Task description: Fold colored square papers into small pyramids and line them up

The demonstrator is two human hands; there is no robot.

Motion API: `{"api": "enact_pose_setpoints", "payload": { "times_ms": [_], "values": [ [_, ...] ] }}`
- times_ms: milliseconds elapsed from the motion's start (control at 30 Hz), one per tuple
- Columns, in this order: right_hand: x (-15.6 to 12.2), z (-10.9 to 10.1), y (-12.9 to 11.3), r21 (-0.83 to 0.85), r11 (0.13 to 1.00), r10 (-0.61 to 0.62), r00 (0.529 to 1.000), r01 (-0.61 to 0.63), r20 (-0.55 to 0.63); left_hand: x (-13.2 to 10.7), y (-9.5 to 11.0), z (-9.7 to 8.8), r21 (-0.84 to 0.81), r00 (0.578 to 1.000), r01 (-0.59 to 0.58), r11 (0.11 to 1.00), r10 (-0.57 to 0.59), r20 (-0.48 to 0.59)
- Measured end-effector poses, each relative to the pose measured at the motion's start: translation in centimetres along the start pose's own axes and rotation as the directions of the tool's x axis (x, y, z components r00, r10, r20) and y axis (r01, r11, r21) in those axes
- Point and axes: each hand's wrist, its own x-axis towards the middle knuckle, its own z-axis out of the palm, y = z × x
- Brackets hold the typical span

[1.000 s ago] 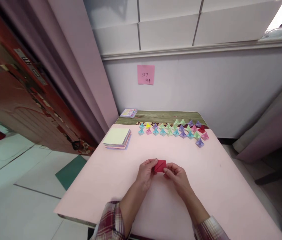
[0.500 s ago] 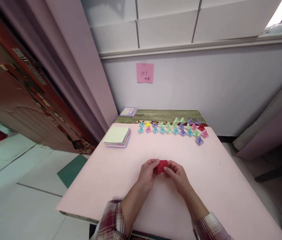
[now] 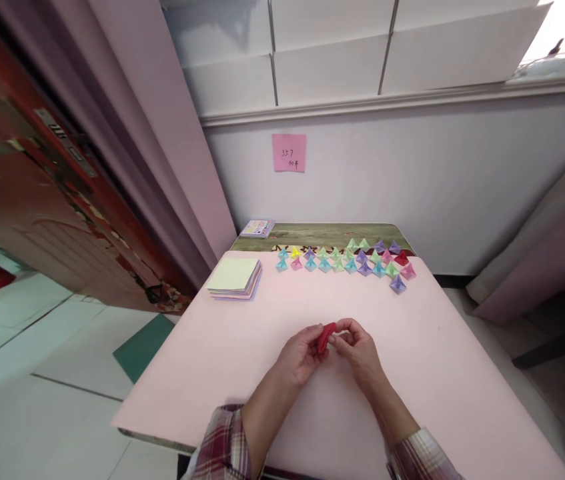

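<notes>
A small folded red paper piece (image 3: 325,336) is pinched between both my hands above the middle of the pink table (image 3: 222,347). My left hand (image 3: 301,355) grips its left side with thumb and fingers closed. From the right, my right hand (image 3: 357,350) curls its fingers over the paper's top edge. The paper stands nearly on edge, so only a narrow red strip shows.
Several small folded paper shapes (image 3: 347,262) in blue, green, purple, pink and red lie in rows at the table's far side. A stack of pastel paper sheets (image 3: 235,277) sits far left, a paper pack (image 3: 257,229) behind it. A pink note (image 3: 289,153) hangs on the wall.
The red paper went from lying flat and wide between my fingers to folded narrower and turned on edge. Both hands drew closer together.
</notes>
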Motion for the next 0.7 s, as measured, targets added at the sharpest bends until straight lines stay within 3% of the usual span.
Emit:
{"api": "enact_pose_setpoints", "payload": {
  "times_ms": [200, 367, 500, 633, 700],
  "values": [
    [0.1, -0.1, -0.1, 0.028, 0.999, 0.024, 0.998, -0.025, 0.060, -0.2, -0.2, 0.1, 0.081, 0.989, -0.141, 0.987, 0.136, 0.058],
    [-0.1, -0.2, -0.2, -0.030, 0.999, 0.023, 0.994, -0.020, 0.103, -0.5, -0.5, 0.3, 0.168, 0.938, -0.347, 0.923, 0.340, 0.070],
    [-0.6, -0.3, -0.9, -0.030, 0.999, -0.014, 0.988, 0.019, 0.151, -0.8, -0.2, 0.3, 0.339, 0.886, -0.456, 0.823, 0.458, 0.078],
    [-0.7, -0.3, -1.2, -0.044, 0.999, -0.018, 0.991, 0.024, 0.131, -1.1, 0.4, 0.0, 0.534, 0.817, -0.555, 0.637, 0.539, 0.205],
    [-0.6, -0.2, -1.0, -0.065, 0.998, 0.006, 0.993, 0.002, 0.121, -1.0, 0.6, -0.2, 0.548, 0.808, -0.573, 0.610, 0.533, 0.251]
  ]
}}
